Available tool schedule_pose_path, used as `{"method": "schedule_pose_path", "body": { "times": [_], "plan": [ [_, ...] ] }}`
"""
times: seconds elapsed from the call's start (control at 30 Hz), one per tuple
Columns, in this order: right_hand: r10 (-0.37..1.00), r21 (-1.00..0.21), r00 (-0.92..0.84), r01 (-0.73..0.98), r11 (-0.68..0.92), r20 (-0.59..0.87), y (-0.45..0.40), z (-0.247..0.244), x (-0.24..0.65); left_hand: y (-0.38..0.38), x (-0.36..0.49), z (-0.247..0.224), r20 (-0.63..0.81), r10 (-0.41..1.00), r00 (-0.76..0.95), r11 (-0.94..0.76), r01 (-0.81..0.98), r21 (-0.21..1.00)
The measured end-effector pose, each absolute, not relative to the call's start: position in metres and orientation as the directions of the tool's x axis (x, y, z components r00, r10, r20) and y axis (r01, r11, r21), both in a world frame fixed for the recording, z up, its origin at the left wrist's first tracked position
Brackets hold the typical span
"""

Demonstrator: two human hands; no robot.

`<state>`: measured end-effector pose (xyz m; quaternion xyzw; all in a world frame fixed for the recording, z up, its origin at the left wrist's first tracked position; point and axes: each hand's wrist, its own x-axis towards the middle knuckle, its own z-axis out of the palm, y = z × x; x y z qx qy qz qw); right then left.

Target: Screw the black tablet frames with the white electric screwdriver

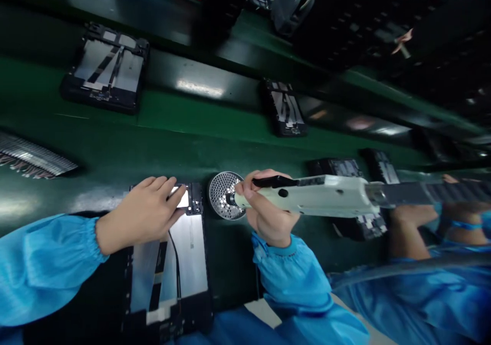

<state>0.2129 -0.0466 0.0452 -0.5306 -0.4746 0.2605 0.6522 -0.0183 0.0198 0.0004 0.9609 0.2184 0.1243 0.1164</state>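
Observation:
My right hand (268,204) is wrapped round a pale electric screwdriver (326,196) held almost level, its cable end pointing right. The driver's tip is at a round metal screw dish (220,196) full of small holes; several shiny screws seem to lie on it. My left hand (148,212) lies over the upper part of an opened tablet (192,258), fingers stretched out and touching its top end. The tablet shows a silvery inner plate, a dark flat ribbon cable and a thin black wire. My left hand hides its upper left part.
More opened tablets (107,68) lie along the green bench (172,150), one (286,107) beyond the dish. A strip of small wired parts (34,155) lies at left. Stacked devices (337,168) sit at right, near a co-worker's arm (410,227). Dark trays (364,27) stand behind.

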Motion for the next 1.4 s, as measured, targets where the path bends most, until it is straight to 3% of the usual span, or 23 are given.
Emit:
{"method": "schedule_pose_path", "body": {
  "times": [0.23,0.37,0.53,0.9,1.03,1.27,1.4],
  "plan": [
    [0.863,-0.94,0.384,0.221,0.26,0.329,-0.049,0.035,0.213,0.069,-0.034,0.001,0.069,0.484,0.872,-0.742,0.368,0.56],
    [0.854,-0.94,0.396,0.195,0.28,0.337,-0.049,0.035,0.213,0.088,-0.034,0.007,-0.058,0.522,0.851,-0.616,0.423,0.665],
    [0.85,-0.936,0.394,0.184,0.299,0.349,-0.047,0.034,0.212,0.09,-0.032,0.013,-0.166,0.547,0.82,-0.525,0.491,0.695],
    [0.843,-0.911,0.351,0.218,0.35,0.407,-0.044,0.033,0.211,0.09,-0.033,0.011,-0.16,0.527,0.835,-0.541,0.474,0.695],
    [0.849,-0.91,0.342,0.245,0.334,0.403,-0.046,0.029,0.213,0.08,-0.032,0.013,-0.099,0.508,0.856,-0.636,0.45,0.627],
    [0.822,-0.888,0.34,0.213,0.407,0.458,-0.038,0.061,0.202,0.026,-0.009,0.011,0.118,0.4,0.909,-0.893,0.357,0.274],
    [0.831,-0.882,0.295,0.175,0.437,0.471,-0.021,0.08,0.189,0.014,-0.003,0.004,0.198,0.39,0.899,-0.912,0.349,0.213]
  ]
}}
